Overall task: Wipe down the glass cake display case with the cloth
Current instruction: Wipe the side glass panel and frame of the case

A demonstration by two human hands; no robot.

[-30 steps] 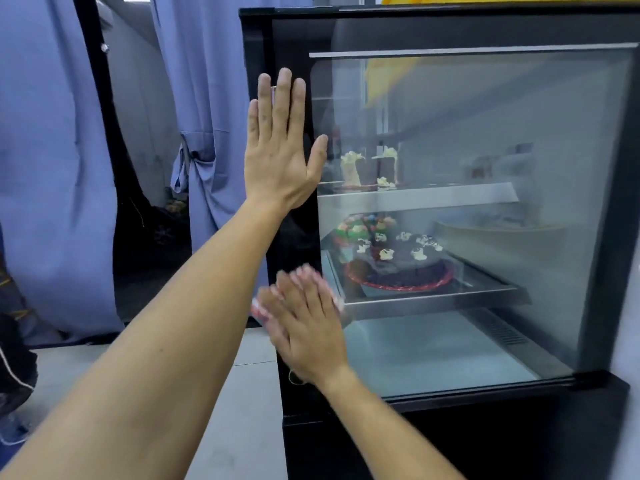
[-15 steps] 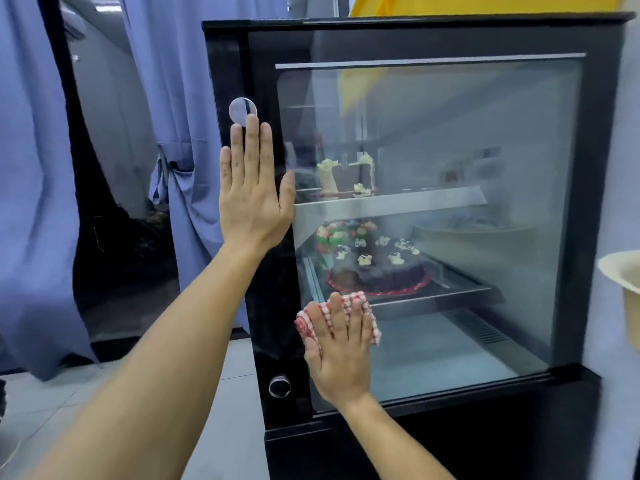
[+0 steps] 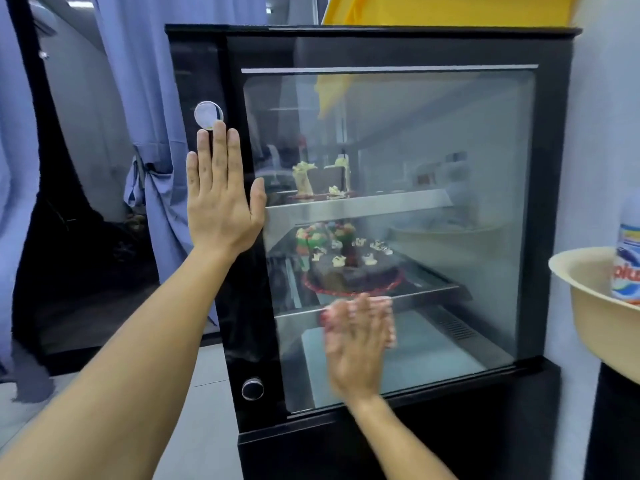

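Observation:
The black-framed glass cake display case (image 3: 547, 202) fills the middle of the view, with a decorated chocolate cake (image 3: 349, 265) on its lower shelf and small cakes on the upper one. My left hand (image 3: 221, 199) lies flat, fingers straight, against the case's black left frame just below a round silver disc (image 3: 208, 115). My right hand (image 3: 356, 344), blurred by motion, presses a red-and-white checked cloth (image 3: 327, 315) against the lower part of the glass with straight fingers. Most of the cloth is hidden under the palm.
A cream bowl (image 3: 588, 306) holding a detergent bottle (image 3: 628, 265) juts in at the right edge. Blue curtains (image 3: 117, 98) hang to the left, with pale floor tiles (image 3: 204, 403) below. A round knob (image 3: 252, 388) sits low on the case frame.
My right hand has slid the cloth rightward across the lower glass, from the left frame toward the middle. My left hand stays flat on the left frame, now below the silver disc.

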